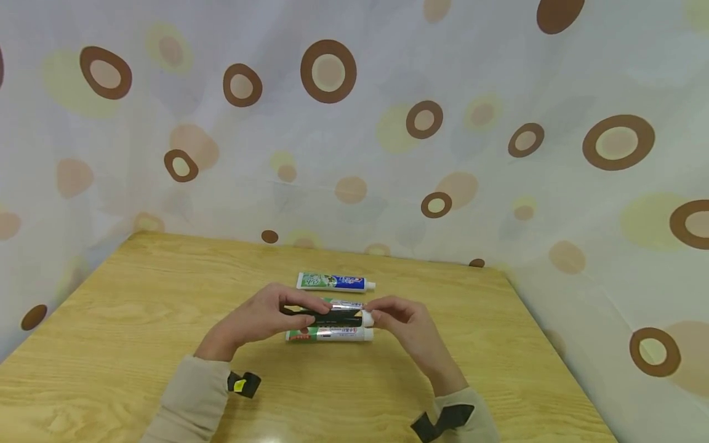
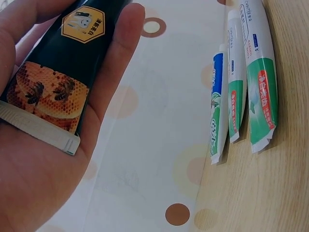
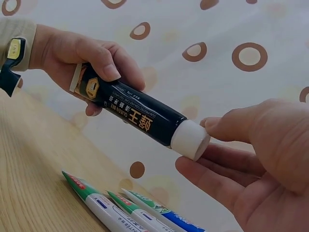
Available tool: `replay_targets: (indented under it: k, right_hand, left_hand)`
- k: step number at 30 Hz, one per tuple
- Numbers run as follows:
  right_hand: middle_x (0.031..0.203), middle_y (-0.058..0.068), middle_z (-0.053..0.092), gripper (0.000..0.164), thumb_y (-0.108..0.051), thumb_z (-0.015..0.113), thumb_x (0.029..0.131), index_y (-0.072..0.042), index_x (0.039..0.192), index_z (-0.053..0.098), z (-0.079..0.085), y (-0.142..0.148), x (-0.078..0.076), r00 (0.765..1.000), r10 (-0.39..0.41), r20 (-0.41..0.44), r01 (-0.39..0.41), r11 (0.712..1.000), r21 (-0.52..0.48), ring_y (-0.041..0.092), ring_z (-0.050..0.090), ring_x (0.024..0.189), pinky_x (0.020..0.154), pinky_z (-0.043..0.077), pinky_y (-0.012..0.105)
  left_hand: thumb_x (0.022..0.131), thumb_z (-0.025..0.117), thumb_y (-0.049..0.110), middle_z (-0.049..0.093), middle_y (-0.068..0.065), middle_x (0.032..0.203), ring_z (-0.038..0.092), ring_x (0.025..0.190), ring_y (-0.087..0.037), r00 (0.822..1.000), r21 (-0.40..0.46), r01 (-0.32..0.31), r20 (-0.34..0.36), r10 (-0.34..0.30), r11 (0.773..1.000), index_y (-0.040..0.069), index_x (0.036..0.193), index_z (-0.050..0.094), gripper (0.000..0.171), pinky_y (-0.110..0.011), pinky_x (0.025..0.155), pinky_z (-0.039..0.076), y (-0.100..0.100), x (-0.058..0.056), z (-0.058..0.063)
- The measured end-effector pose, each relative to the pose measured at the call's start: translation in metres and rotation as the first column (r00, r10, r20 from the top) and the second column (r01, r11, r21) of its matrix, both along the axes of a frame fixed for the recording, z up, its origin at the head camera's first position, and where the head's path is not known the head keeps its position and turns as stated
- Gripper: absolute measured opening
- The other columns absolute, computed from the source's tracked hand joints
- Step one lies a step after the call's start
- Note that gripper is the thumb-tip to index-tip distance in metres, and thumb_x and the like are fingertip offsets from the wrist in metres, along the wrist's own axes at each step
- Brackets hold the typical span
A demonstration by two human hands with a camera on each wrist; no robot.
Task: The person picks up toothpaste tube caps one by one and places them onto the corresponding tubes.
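A black toothpaste tube [image 3: 140, 108] with a honeycomb and bee picture is held above the table, roughly level in the head view. My left hand [image 1: 257, 317] grips its body near the flat crimped end, thumb on one side and fingers on the other. At the other end, my right hand [image 1: 412, 329] pinches the white cap [image 3: 190, 139] between thumb and fingertips. Below and behind the black tube lie two white-and-green toothpaste tubes, the nearer one [image 1: 332, 335] and a partly hidden one [image 1: 346, 304]. Farther back lies a blue-and-green toothpaste tube [image 1: 335, 282].
The wood-grain table [image 1: 166, 289] reaches back to a pale curtain [image 1: 365, 160] printed with brown rings and spots, which also hangs along both sides. The lying tubes are side by side, caps toward the right in the head view. Black straps sit on both sleeves.
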State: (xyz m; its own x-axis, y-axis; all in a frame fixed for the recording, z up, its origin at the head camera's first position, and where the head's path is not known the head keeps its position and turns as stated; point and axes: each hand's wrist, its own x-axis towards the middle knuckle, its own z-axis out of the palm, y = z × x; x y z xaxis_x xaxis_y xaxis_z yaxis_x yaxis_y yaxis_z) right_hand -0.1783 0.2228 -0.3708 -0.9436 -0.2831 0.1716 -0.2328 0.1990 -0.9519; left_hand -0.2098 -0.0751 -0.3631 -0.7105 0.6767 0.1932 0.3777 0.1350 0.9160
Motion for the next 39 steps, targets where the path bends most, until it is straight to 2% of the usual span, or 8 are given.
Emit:
replay_targets:
  k: [3, 6, 10, 13, 19, 29, 34, 39]
  right_hand:
    - [0.120, 0.014, 0.067, 0.026, -0.020, 0.065, 0.097, -0.003, 0.116, 0.069, -0.0010, 0.0005, 0.0010, 1.000, 0.013, 0.027, -0.013, 1.000, -0.004, 0.016, 0.067, 0.101, 0.088, 0.057, 0.034]
    - [0.122, 0.017, 0.065, 0.029, -0.017, 0.064, 0.097, 0.001, 0.121, 0.065, -0.0015, 0.0014, 0.0013, 0.998, 0.056, 0.025, -0.055, 0.998, -0.021, 0.020, 0.069, 0.099, 0.088, 0.057, 0.039]
    - [0.123, 0.021, 0.062, 0.033, -0.017, 0.061, 0.099, 0.005, 0.124, 0.061, -0.0005, 0.0011, 0.0009, 0.996, 0.084, 0.016, -0.084, 0.996, -0.040, 0.022, 0.070, 0.093, 0.087, 0.058, 0.043]
    - [0.124, 0.019, 0.062, 0.032, -0.022, 0.060, 0.100, 0.001, 0.122, 0.063, 0.0005, -0.0004, 0.0007, 0.998, 0.057, 0.017, -0.056, 0.998, -0.022, 0.020, 0.068, 0.098, 0.087, 0.058, 0.038]
    - [0.121, 0.014, 0.066, 0.025, -0.025, 0.063, 0.098, -0.007, 0.116, 0.069, -0.0007, -0.0009, 0.0023, 1.000, -0.004, -0.006, 0.004, 1.000, 0.026, 0.016, 0.063, 0.106, 0.089, 0.056, 0.030]
    - [0.119, 0.019, 0.064, 0.029, -0.016, 0.062, 0.098, 0.003, 0.121, 0.063, -0.0006, -0.0004, 0.0014, 0.997, 0.066, 0.032, -0.065, 0.997, -0.027, 0.023, 0.070, 0.095, 0.086, 0.058, 0.037]
    - [0.119, 0.018, 0.065, 0.032, -0.022, 0.063, 0.099, 0.002, 0.119, 0.064, -0.0032, -0.0023, 0.0012, 0.999, 0.023, 0.045, -0.022, 1.000, -0.010, 0.023, 0.068, 0.099, 0.086, 0.058, 0.035]
    - [0.120, 0.015, 0.065, 0.029, -0.025, 0.064, 0.098, -0.003, 0.117, 0.067, -0.0023, -0.0037, 0.0000, 0.999, -0.009, 0.048, 0.008, 1.000, 0.024, 0.020, 0.065, 0.104, 0.087, 0.057, 0.033]
  left_hand:
    - [0.096, 0.066, 0.017, 0.069, -0.004, 0.127, 0.070, 0.090, -0.028, 1.000, 0.004, 0.001, 0.019, -0.001, 1.000, 0.019, 0.117, 0.075, 0.023, -0.036, 0.080, 0.057, -0.0001, 0.0002, -0.0014]
    - [0.096, 0.066, 0.017, 0.068, -0.004, 0.128, 0.069, 0.093, -0.022, 1.000, -0.002, -0.007, 0.013, 0.007, 1.000, 0.020, 0.117, 0.075, 0.023, -0.035, 0.079, 0.057, 0.0001, 0.0001, -0.0015]
    - [0.096, 0.066, 0.017, 0.067, -0.004, 0.129, 0.068, 0.093, -0.023, 1.000, 0.002, -0.004, 0.015, 0.004, 1.000, 0.020, 0.117, 0.075, 0.023, -0.038, 0.079, 0.057, 0.0004, 0.0003, -0.0005]
    - [0.096, 0.066, 0.016, 0.068, -0.004, 0.127, 0.069, 0.090, -0.028, 1.000, 0.007, 0.002, 0.014, -0.002, 1.000, 0.019, 0.117, 0.075, 0.023, -0.038, 0.078, 0.058, 0.0009, 0.0006, 0.0001]
    - [0.096, 0.066, 0.016, 0.069, -0.005, 0.127, 0.070, 0.085, -0.028, 0.999, 0.019, 0.013, 0.032, -0.014, 1.000, 0.017, 0.117, 0.075, 0.023, -0.033, 0.077, 0.057, 0.0014, 0.0018, -0.0013]
    - [0.096, 0.066, 0.018, 0.069, -0.003, 0.126, 0.070, 0.090, -0.028, 1.000, 0.009, 0.009, 0.007, -0.009, 1.000, 0.018, 0.117, 0.075, 0.023, -0.035, 0.080, 0.057, 0.0004, 0.0008, -0.0008]
    - [0.096, 0.066, 0.016, 0.069, -0.004, 0.127, 0.070, 0.088, -0.036, 1.000, 0.016, 0.016, 0.027, -0.016, 1.000, 0.015, 0.117, 0.074, 0.023, -0.036, 0.079, 0.058, 0.0011, 0.0007, -0.0016]
    - [0.096, 0.067, 0.017, 0.069, -0.001, 0.126, 0.069, 0.096, -0.022, 1.000, -0.005, -0.002, 0.007, 0.002, 1.000, 0.019, 0.116, 0.075, 0.022, -0.031, 0.080, 0.056, 0.0016, 0.0006, -0.0016]
